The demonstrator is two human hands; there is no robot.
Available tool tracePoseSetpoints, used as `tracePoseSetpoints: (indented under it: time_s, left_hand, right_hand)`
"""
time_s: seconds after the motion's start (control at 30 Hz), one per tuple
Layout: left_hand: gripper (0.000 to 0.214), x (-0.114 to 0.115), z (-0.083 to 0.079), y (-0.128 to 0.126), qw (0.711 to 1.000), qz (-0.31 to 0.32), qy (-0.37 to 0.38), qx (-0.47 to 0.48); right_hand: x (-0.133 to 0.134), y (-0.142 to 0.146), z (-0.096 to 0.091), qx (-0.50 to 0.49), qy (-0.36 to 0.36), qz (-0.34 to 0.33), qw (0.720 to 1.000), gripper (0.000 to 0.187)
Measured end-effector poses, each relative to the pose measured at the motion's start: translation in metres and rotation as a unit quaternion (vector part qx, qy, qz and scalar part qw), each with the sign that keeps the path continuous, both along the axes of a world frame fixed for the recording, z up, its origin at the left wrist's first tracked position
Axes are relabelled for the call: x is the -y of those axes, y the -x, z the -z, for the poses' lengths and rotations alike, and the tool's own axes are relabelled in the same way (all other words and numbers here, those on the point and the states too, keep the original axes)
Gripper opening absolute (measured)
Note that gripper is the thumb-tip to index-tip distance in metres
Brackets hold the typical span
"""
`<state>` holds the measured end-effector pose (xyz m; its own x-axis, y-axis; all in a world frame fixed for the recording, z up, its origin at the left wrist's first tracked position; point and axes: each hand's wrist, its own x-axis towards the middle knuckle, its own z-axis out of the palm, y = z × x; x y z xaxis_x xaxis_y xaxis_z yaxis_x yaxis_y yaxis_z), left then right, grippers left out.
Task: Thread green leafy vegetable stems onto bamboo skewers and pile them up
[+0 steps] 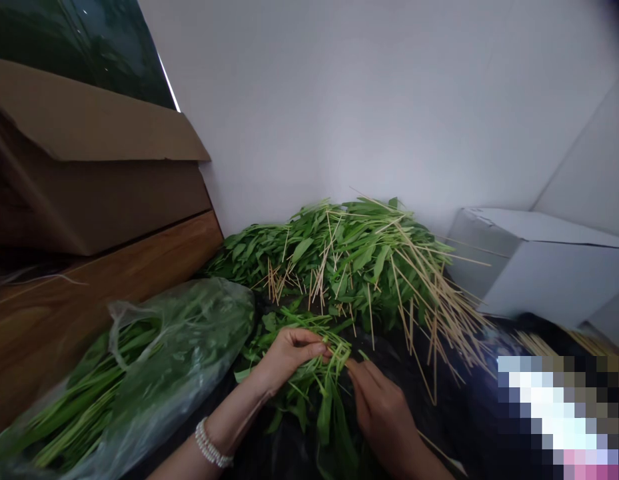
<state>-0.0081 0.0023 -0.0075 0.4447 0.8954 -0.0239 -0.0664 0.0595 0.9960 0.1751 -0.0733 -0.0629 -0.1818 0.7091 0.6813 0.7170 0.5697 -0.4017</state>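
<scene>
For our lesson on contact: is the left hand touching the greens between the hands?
Touching. The head view shows the left hand with its thumb and fingertips against the greens, no gap between.

Indoors around you, home or workroom unclear, pale wall ahead, cardboard box on wooden furniture, white carton to your right

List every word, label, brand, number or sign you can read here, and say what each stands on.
None: no readable text shows on the cardboard box, the white box or the clear plastic bag.
The pixelated patch at lower right cannot be read.
</scene>
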Motion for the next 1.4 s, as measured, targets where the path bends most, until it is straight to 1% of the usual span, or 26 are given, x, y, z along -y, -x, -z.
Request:
tracePoseSetpoints:
  time_s: [0.17,0.3,0.43,0.53,0.63,0.7,0.77,0.8,0.9,0.97,1.0,1.07,1.1,1.13,1.17,1.2,1.23,1.27,1.33,1.37,1.4]
  left_hand:
    - [0.022,0.002,0.003,0.0,1.0,0.013,-0.003,0.005]
    - [0.022,0.003,0.008,-0.002,1.0,0.01,0.012,0.001]
    - [0.022,0.003,0.011,-0.006,1.0,0.011,0.004,-0.013]
    - [0.025,0.004,0.005,-0.006,1.0,-0.007,-0.026,-0.016]
    - [0.031,0.004,-0.007,-0.002,0.996,-0.043,-0.071,-0.032]
    - [0.03,0.004,-0.015,0.003,0.99,-0.068,-0.109,-0.055]
    - [0.022,0.003,-0.022,0.007,0.98,-0.079,-0.166,-0.082]
    - [0.018,0.004,-0.024,0.01,0.973,-0.067,-0.199,-0.101]
    - [0.008,0.007,-0.026,0.012,0.94,0.016,-0.288,-0.183]
    - [0.011,0.012,-0.023,0.01,0.908,0.059,-0.331,-0.248]
    - [0.015,0.015,-0.021,0.008,0.891,0.069,-0.352,-0.277]
    - [0.021,0.02,-0.015,0.003,0.859,0.073,-0.395,-0.318]
    - [0.02,0.022,-0.012,0.0,0.847,0.071,-0.414,-0.326]
    - [0.017,0.023,-0.011,-0.002,0.842,0.065,-0.427,-0.325]
    - [0.014,0.023,-0.01,-0.003,0.845,0.057,-0.432,-0.31]
    - [0.011,0.023,-0.01,-0.003,0.858,0.044,-0.426,-0.282]
    - [0.009,0.022,-0.012,-0.003,0.88,0.03,-0.408,-0.243]
    - [0.01,0.02,-0.014,-0.001,0.906,0.016,-0.375,-0.196]
    - [0.013,0.016,-0.019,0.004,0.956,-0.023,-0.279,-0.088]
    - [0.015,0.013,-0.021,0.006,0.973,-0.046,-0.224,-0.033]
    - [0.017,0.01,-0.022,0.009,0.983,-0.07,-0.168,0.022]
  right_hand:
    - [-0.001,0.001,0.0,-0.003,-0.006,0.002,1.0,0.035]
    - [-0.001,0.003,0.0,0.01,-0.019,0.005,1.0,0.033]
    - [-0.002,0.005,-0.001,0.019,-0.019,0.014,1.0,0.032]
    - [-0.002,0.002,-0.006,0.03,-0.021,0.029,0.999,0.033]
    - [-0.003,-0.003,-0.011,0.036,-0.031,0.049,0.998,0.033]
    - [-0.003,-0.006,-0.012,0.034,-0.026,0.055,0.998,0.032]
    - [-0.004,-0.008,-0.011,0.037,-0.015,0.058,0.998,0.031]
    - [-0.004,-0.009,-0.011,0.039,-0.01,0.059,0.997,0.031]
    - [-0.005,-0.01,-0.01,0.041,0.004,0.061,0.997,0.03]
    - [-0.006,-0.011,-0.009,0.035,0.011,0.062,0.997,0.03]
    - [-0.006,-0.011,-0.009,0.032,0.014,0.063,0.997,0.03]
    - [-0.007,-0.01,-0.008,0.03,0.018,0.063,0.997,0.03]
    - [-0.007,-0.01,-0.008,0.031,0.019,0.062,0.997,0.03]
    - [-0.007,-0.01,-0.008,0.032,0.02,0.061,0.997,0.03]
    - [-0.007,-0.01,-0.008,0.032,0.018,0.061,0.997,0.03]
    - [-0.007,-0.011,-0.009,0.032,0.016,0.064,0.997,0.03]
    - [-0.008,-0.012,-0.01,0.028,0.012,0.069,0.997,0.029]
    - [-0.008,-0.014,-0.012,0.023,0.008,0.076,0.997,0.029]
    - [-0.009,-0.018,-0.016,0.009,-0.004,0.099,0.995,0.027]
    - [-0.01,-0.02,-0.018,0.003,-0.008,0.114,0.993,0.026]
    - [-0.01,-0.022,-0.021,-0.003,-0.011,0.128,0.992,0.026]
